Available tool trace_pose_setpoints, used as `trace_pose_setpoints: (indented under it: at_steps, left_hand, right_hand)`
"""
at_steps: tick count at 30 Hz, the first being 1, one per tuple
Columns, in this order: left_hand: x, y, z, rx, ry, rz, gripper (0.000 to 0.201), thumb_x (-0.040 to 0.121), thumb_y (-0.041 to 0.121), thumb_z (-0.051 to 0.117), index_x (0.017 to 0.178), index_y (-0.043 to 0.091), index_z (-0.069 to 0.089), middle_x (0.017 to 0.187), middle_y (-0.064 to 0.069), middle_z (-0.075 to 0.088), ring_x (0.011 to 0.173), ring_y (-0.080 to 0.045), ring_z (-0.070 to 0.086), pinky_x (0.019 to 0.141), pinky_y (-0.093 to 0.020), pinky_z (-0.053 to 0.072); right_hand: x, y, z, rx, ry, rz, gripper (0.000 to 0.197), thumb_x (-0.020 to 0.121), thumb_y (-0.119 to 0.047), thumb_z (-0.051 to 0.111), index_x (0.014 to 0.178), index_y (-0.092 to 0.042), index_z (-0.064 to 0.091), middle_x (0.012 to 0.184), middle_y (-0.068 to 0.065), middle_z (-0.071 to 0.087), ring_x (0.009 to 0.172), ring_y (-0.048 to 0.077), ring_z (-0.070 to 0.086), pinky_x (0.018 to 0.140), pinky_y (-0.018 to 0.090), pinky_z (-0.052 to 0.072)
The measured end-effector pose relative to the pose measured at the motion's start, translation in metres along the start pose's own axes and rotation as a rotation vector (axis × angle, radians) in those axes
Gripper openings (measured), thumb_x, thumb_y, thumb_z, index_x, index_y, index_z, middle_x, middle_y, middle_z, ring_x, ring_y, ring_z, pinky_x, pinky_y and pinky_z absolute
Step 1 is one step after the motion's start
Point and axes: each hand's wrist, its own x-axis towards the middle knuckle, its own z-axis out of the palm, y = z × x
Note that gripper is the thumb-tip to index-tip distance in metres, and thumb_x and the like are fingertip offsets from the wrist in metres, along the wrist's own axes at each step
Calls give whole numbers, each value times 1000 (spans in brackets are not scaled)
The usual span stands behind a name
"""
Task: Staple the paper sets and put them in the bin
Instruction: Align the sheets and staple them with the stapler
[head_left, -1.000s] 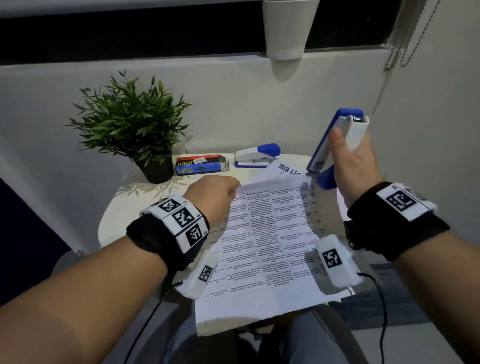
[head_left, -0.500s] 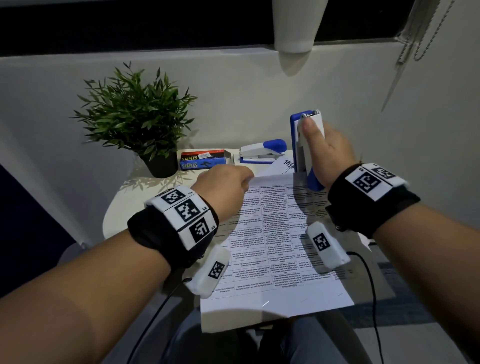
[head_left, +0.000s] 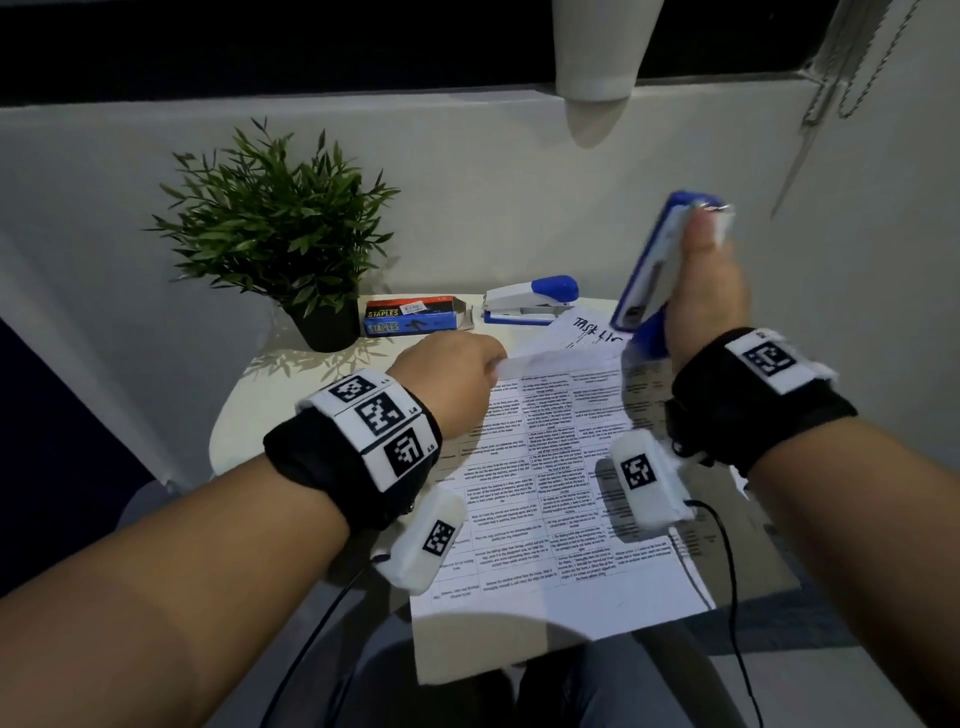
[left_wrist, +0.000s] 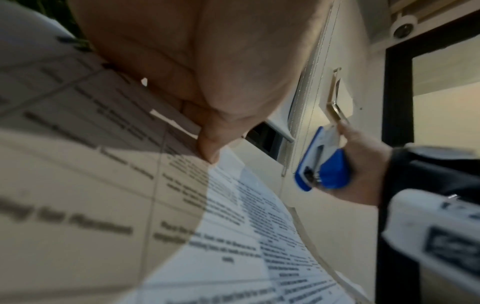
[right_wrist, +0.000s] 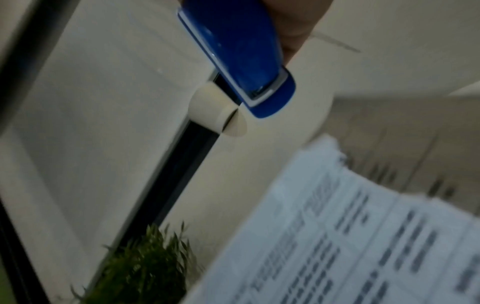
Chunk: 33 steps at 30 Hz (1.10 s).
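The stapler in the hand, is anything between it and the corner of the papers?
Nothing visible is. The right hand holds the stapler up above the paper set. The left hand pinches the top edge, off to the side.

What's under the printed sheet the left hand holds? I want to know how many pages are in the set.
Under the printed sheet, a handwritten page sticks out at the far edge, and the table shows beside it. The left hand pinches the sheet's far corner. Anything else beneath is covered, so the count can't be told.

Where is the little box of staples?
In the head view, the staples box lies at the table's far edge, between the potted plant on its left and the spare stapler on its right.
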Motion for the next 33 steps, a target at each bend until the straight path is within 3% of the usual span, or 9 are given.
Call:
trace_pose_setpoints:
  at_steps: [3, 8, 10, 12, 19, 23, 26, 30, 33]
  left_hand:
    - [4, -13, 0, 31, -5, -47, 24, 95, 16, 45, 110, 19, 63, 108, -4, 63, 102, -24, 55, 83, -35, 47]
    - [13, -30, -8, 16, 91, -92, 20, 91, 6, 43, 92, 12, 62, 97, -8, 64, 95, -26, 55, 77, -34, 44]
    - [12, -29, -9, 7, 131, -47, 21, 90, 5, 45, 97, 13, 63, 96, -8, 63, 93, -26, 56, 78, -35, 46]
    - [6, -25, -6, 71, 110, 40, 24, 90, 5, 47, 103, 16, 64, 98, -5, 64, 95, -26, 58, 80, -37, 47]
    - [-25, -13, 38, 112, -231, 276, 26, 85, 7, 49, 108, 12, 58, 117, -1, 59, 106, -22, 55, 88, -33, 45]
    - [-28, -3, 42, 222, -289, 297, 26, 85, 8, 48, 107, 21, 54, 126, -3, 53, 117, -25, 50, 96, -37, 44]
    - [-31, 2, 38, 299, -298, 315, 33, 92, 13, 47, 124, 13, 53, 130, -12, 51, 118, -27, 50, 98, -36, 43]
    - [-36, 5, 36, 343, -276, 342, 39, 92, 14, 47, 130, 11, 50, 132, -12, 51, 117, -26, 51, 96, -37, 44]
    - [-37, 3, 35, 240, -267, 338, 18, 84, 5, 52, 94, 14, 64, 113, -12, 61, 103, -25, 56, 87, -37, 48]
  right_hand:
    - [10, -10, -18, 161, 79, 78, 53, 69, -77, 42, 90, -32, 59, 94, -8, 65, 93, 15, 64, 93, 37, 50]
    - [-19, 13, -27, 19, -260, 278, 34, 92, -50, 50, 81, -19, 59, 67, -3, 70, 57, 9, 65, 59, 21, 53]
    - [-32, 36, -25, 28, -369, 372, 33, 95, -44, 48, 95, -16, 65, 88, 3, 75, 75, 16, 71, 76, 29, 57]
    - [-40, 47, -25, 60, -320, 501, 38, 95, -45, 48, 107, -13, 64, 101, 12, 71, 84, 26, 68, 84, 39, 53]
    - [-40, 53, -34, 183, -192, 629, 39, 88, -42, 56, 97, -5, 63, 66, 11, 65, 48, 24, 61, 45, 28, 47]
    - [-35, 57, -38, 326, -87, 686, 52, 88, -55, 52, 116, -12, 62, 91, 14, 65, 68, 29, 62, 49, 35, 51]
    - [-25, 57, -49, 337, -16, 727, 55, 74, -64, 63, 100, -16, 63, 92, 15, 64, 78, 35, 64, 60, 56, 51]
    - [-20, 55, -59, 203, -39, 739, 20, 82, -15, 68, 83, -6, 50, 89, 18, 53, 72, 37, 52, 68, 52, 45]
    - [-20, 56, -58, 143, -57, 742, 9, 86, -3, 58, 79, -4, 53, 89, 13, 58, 72, 29, 55, 67, 46, 45]
